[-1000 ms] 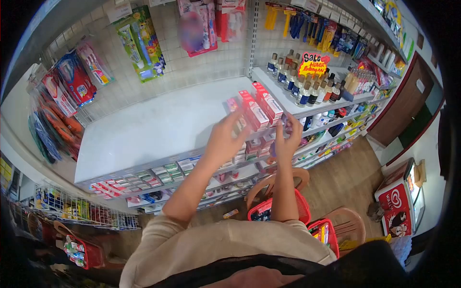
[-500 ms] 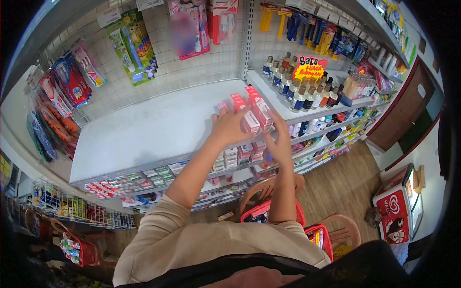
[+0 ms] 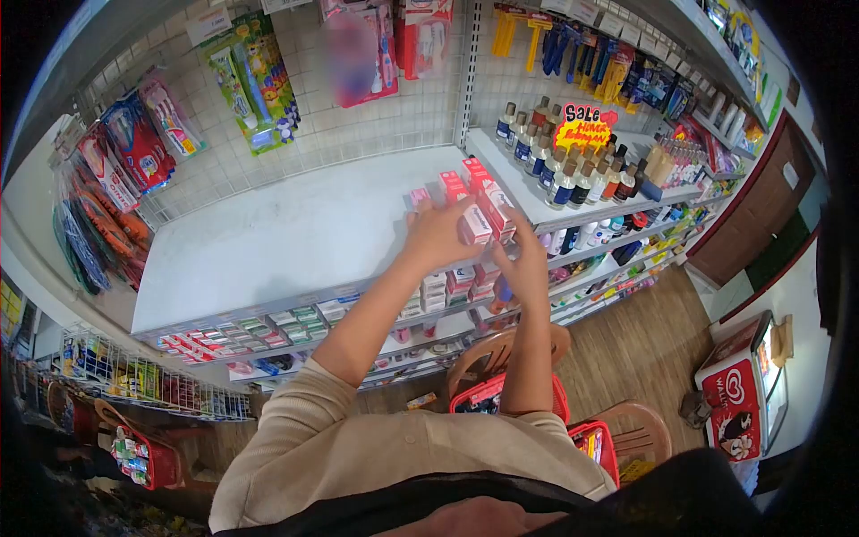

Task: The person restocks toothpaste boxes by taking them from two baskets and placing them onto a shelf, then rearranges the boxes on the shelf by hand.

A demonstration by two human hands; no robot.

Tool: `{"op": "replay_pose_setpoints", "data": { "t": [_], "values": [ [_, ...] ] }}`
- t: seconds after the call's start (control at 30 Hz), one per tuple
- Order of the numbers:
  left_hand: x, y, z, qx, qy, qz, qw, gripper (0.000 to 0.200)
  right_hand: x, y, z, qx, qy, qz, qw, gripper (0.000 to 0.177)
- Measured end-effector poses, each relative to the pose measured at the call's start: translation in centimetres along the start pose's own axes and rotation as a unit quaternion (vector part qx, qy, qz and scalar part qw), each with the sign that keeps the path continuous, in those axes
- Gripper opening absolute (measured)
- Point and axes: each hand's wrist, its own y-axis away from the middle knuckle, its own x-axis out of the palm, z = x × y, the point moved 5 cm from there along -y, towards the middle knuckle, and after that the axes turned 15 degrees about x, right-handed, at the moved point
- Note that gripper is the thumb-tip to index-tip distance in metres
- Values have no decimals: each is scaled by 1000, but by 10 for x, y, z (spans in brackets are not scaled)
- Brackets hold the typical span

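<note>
Red and white toothpaste boxes (image 3: 476, 195) stand in a short row at the right end of a mostly bare white shelf (image 3: 295, 242). My left hand (image 3: 438, 234) lies flat against the left side of this row, fingers on a box. My right hand (image 3: 521, 259) is at the shelf's front edge just right of the row, fingers up against the boxes. A small dark item shows under the right hand near the shelf edge; what it is I cannot tell.
Bottles (image 3: 564, 174) with a "Sale" sign fill the shelf to the right. Toothbrush packs (image 3: 255, 80) hang on the grid wall above. Lower shelves hold small boxes. Red baskets (image 3: 488, 394) sit on brown chairs below. An ice-cream freezer (image 3: 743, 385) stands at right.
Both hands moved from in front of the boxes onto the row. The left hand now presses the boxes' side and the right hand closed in against them at the shelf edge.
</note>
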Motion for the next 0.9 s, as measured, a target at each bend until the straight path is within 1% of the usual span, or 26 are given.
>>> {"op": "replay_pose_setpoints", "data": {
  "t": [0.1, 0.23, 0.3, 0.43, 0.5, 0.63, 0.7, 0.73, 0.8, 0.9],
  "values": [
    [2, 0, -4, 9, -3, -25, 1000, 86, 3, 0, -6, 6, -14, -9, 1000, 59],
    [0, 1, -9, 0, -2, -17, 1000, 86, 3, 4, 1, 7, -21, -26, 999, 60],
    [0, 1, -8, -3, -1, -16, 1000, 86, 4, 5, 4, 24, 31, -27, 999, 59],
    [-2, 2, -8, -7, -7, -9, 1000, 85, 6, 5, 0, 30, 54, -38, 997, 58],
    [-4, 2, -9, 0, -9, -12, 1000, 83, 5, 5, 2, -7, 42, -70, 997, 61],
    [-8, 0, -6, 4, 4, 1, 1000, 82, 5, 4, 0, -20, 41, -71, 996, 61],
    [-10, 0, -5, 5, 4, 5, 1000, 83, 5, 4, -2, 14, 42, -55, 997, 60],
    [-10, 0, -4, 5, 4, 5, 1000, 83, 5, 3, -3, 14, 42, -55, 997, 60],
    [-10, 0, -3, 7, 15, 11, 1000, 81, 6, 2, -7, -6, 1, -53, 999, 60],
    [-11, 0, -3, 5, 25, 16, 1000, 80, 7, 1, -11, 10, -14, -41, 999, 60]
  ]
}}
